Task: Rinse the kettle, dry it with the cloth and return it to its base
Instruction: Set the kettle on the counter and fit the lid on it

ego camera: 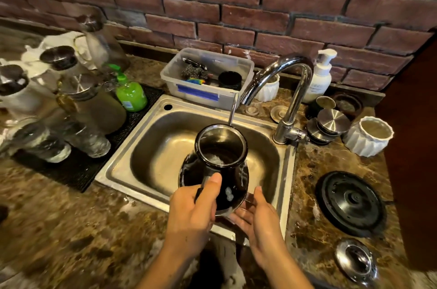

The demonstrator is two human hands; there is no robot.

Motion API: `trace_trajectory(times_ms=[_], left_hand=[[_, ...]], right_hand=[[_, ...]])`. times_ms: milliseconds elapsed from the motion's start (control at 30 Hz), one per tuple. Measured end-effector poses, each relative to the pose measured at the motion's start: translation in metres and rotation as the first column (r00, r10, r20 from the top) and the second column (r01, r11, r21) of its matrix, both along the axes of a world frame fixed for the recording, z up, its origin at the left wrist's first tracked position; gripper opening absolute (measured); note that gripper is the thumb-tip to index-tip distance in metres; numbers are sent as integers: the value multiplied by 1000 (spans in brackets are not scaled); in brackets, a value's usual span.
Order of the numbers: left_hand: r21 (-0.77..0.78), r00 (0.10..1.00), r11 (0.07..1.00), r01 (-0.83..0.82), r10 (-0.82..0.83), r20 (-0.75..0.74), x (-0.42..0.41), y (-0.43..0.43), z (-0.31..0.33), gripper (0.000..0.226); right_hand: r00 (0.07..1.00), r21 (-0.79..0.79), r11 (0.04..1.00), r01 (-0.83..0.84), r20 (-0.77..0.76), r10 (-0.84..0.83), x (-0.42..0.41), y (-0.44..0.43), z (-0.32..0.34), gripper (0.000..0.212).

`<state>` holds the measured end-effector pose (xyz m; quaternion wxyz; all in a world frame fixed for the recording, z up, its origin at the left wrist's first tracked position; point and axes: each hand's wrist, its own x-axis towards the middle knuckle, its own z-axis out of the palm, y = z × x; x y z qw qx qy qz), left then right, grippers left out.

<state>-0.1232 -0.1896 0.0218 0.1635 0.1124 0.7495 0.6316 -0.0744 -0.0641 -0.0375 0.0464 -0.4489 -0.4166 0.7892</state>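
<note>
The kettle (214, 168), black with a steel-lined open mouth, is held over the basin of the steel sink (165, 146), tilted with its mouth toward the far side. A thin stream of water (233, 109) falls from the spout of the chrome tap (283, 90) onto the far rim of the kettle's mouth. Water and a patch of foam show inside and on the kettle's near wall.

The left hand (191, 210) is clenched around the kettle's handle, thumb pressed along the top of the handle near the rim. The right hand (257, 215) is released, palm up and fingers spread, just under the kettle's near right base; whether it touches the kettle cannot be told.

On the counter (71, 229), to the right of the sink, lies the round black kettle base (352, 203), wet with droplets. Near of it lies a steel lid (357, 260). Far of the sink stands a clear plastic tub (203, 76) holding a steel scourer and a dark cup. A green soap bottle (131, 93) stands at the sink's far left corner, and a white pump bottle (320, 76) behind the tap. Glass jars and white vessels crowd a black mat (78, 170) on the left.
</note>
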Motion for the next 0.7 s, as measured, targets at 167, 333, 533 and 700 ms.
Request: trace_trajectory(times_ms=[167, 333, 533, 700], left_hand=[[56, 1000, 998, 3, -2, -20, 9, -19, 12, 64], [61, 997, 998, 7, -3, -73, 14, -43, 21, 65], [59, 988, 997, 45, -36, -147, 21, -74, 27, 60], [16, 977, 997, 75, -70, -203, 22, -103, 20, 64]], right_hand=[[1000, 6, 1000, -27, -15, 27, 10, -13, 18, 44], [999, 32, 999, -43, -3, 43, 14, -34, 35, 43], [998, 25, 999, -28, 59, 26, 20, -68, 41, 48], [997, 32, 999, 8, 74, -11, 25, -97, 39, 45]])
